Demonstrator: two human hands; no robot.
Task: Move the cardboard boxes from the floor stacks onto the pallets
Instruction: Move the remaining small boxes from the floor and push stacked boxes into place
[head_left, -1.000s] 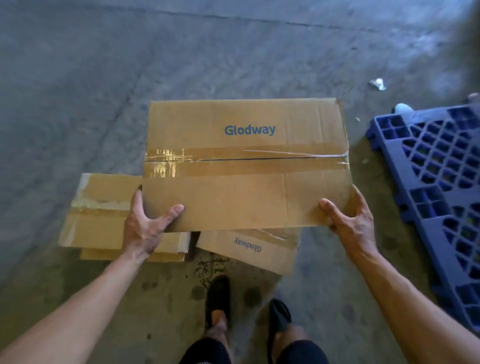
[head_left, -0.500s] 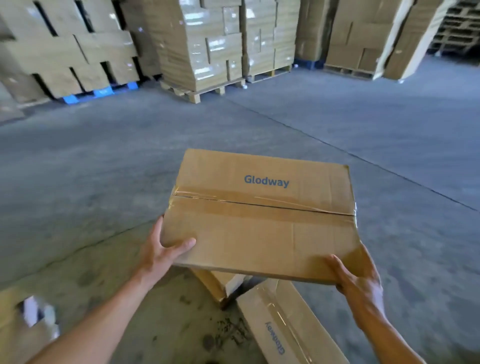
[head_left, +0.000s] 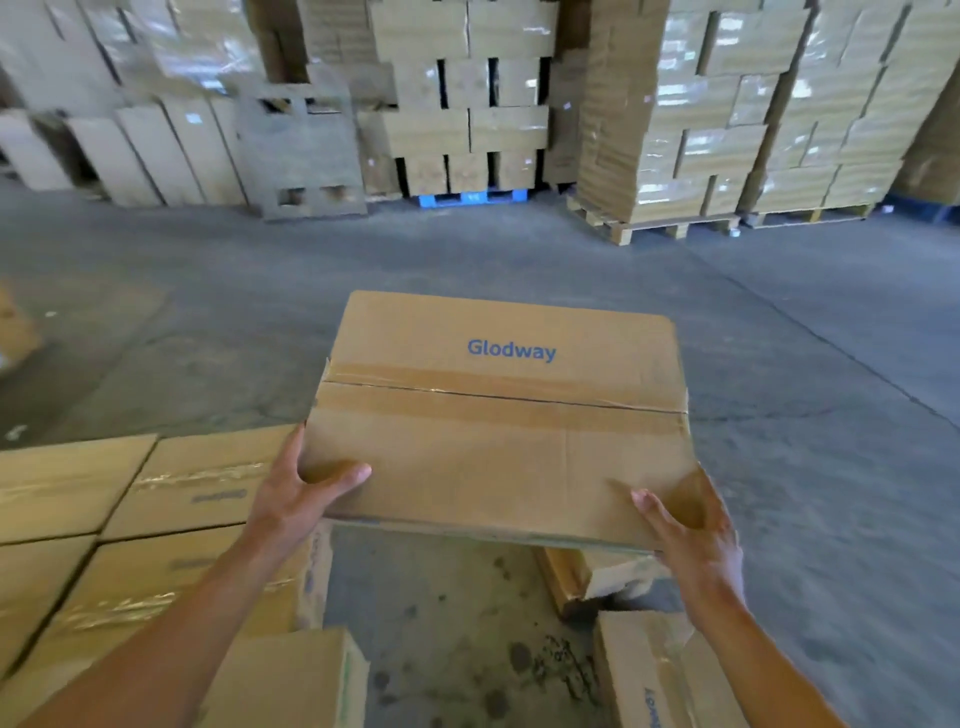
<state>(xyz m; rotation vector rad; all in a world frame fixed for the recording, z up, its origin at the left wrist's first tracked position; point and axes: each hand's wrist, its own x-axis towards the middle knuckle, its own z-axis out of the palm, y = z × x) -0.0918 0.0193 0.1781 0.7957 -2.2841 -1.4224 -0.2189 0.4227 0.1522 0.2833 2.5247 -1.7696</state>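
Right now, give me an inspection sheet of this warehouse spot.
Surface: grey concrete floor, dark stains near the camera.
Job's things: brown taped cardboard box printed Glodway, held above the floor; tan cardboard boxes packed side by side at left; loose cardboard boxes lying below it.
Clutter: nothing seen.
Hands: left hand and right hand grip the held box's near corners.
Cables: nothing seen.
Surroundings: film-wrapped box stacks on wooden pallets; blue plastic pallet under another stack.

The left hand (head_left: 296, 499) and right hand (head_left: 696, 540) are bare to the wrist. The left forearm (head_left: 171, 639) and right forearm (head_left: 769, 660) are bare too, lean, uncovered as far back as the view shows.
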